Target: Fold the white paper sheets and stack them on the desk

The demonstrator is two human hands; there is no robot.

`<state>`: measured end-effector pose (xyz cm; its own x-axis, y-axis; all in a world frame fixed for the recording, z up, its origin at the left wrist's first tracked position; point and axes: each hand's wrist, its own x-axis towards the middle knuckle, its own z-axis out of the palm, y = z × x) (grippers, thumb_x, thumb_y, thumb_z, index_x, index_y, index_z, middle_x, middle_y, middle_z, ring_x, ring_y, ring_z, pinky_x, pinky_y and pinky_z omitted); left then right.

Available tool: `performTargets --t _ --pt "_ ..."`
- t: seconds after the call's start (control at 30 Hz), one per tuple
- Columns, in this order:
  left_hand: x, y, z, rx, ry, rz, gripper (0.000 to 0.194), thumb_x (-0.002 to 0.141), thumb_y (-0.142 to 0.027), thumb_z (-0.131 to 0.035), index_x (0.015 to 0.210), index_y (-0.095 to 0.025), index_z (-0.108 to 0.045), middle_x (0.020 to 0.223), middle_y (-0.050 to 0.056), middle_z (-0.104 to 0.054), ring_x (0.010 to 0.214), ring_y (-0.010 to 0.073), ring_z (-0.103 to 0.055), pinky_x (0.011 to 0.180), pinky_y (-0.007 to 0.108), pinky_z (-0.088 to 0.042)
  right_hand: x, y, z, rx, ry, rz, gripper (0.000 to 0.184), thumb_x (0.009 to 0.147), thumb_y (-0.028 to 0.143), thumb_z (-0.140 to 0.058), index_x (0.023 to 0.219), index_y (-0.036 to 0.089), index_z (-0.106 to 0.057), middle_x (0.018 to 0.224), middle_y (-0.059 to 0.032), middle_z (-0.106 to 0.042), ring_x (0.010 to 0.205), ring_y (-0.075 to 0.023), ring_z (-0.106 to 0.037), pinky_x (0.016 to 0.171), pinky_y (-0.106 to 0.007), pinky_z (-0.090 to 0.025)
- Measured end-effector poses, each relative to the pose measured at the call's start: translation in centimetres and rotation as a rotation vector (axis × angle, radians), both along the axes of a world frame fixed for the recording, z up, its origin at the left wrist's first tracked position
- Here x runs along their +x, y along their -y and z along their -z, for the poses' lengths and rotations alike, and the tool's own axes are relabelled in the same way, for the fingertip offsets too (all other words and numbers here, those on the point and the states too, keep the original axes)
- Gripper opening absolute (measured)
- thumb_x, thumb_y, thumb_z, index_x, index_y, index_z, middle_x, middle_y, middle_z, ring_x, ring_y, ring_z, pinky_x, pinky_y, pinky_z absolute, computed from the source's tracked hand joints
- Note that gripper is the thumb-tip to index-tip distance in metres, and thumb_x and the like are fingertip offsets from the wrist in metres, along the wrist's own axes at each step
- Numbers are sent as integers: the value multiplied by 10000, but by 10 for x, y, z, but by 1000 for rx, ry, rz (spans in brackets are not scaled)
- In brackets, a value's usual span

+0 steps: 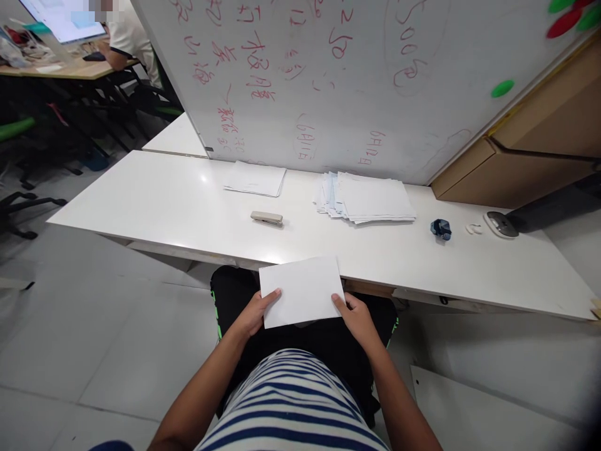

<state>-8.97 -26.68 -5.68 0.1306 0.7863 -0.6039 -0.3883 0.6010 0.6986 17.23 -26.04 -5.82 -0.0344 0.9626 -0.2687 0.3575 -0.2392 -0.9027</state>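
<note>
Between my two hands is a white sheet of paper (pixel 303 291), held over my lap at the desk's front edge; whether it is one sheet or several I cannot tell. My left hand (pixel 257 311) grips its left edge, thumb on top and fingers beneath. On the right edge, my right hand (pixel 353 313) pinches it the same way. Past the paper, a beige stapler (pixel 267 218) lies on the white desk (pixel 211 228). A thin stack of paper (pixel 257 180) lies behind the stapler, and a thicker, uneven paper pile (pixel 375 199) sits to the right.
A whiteboard (pixel 300 81) with red writing stands along the desk's back. To the right are a dark blue crumpled item (pixel 441 230), white earphones (pixel 474 229), a computer mouse (pixel 501 224) and cardboard boxes (pixel 474 166). Another person (pixel 134 41) sits at a far desk, upper left.
</note>
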Motion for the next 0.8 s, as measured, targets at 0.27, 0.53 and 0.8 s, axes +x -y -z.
performTargets --t 0.27,0.53,0.8 --pt "-7 -38 -57 418 -414 205 487 792 -505 -651 1089 -121 -672 1116 101 -698 1041 267 -634 923 382 -494 -3 -44 -44 212 -357 165 349 729 465 -715 917 199 -592 865 -45 -680 824 -201 -617 729 -313 -480" --pt "13 -109 -82 760 -751 184 446 821 -506 -586 1066 -147 -685 1051 70 -714 1018 274 -637 890 394 -507 -18 -97 -77 434 -277 245 397 749 462 -684 1016 179 -604 933 -61 -691 868 -212 -625 764 -338 -488" --pt "20 -105 -52 758 -713 146 427 857 -500 -536 1074 -161 -679 1070 63 -710 1046 260 -631 932 405 -487 -27 -90 -46 396 -124 260 432 826 506 -567 1052 154 -675 1063 -115 -707 1024 -284 -629 907 -405 -468"
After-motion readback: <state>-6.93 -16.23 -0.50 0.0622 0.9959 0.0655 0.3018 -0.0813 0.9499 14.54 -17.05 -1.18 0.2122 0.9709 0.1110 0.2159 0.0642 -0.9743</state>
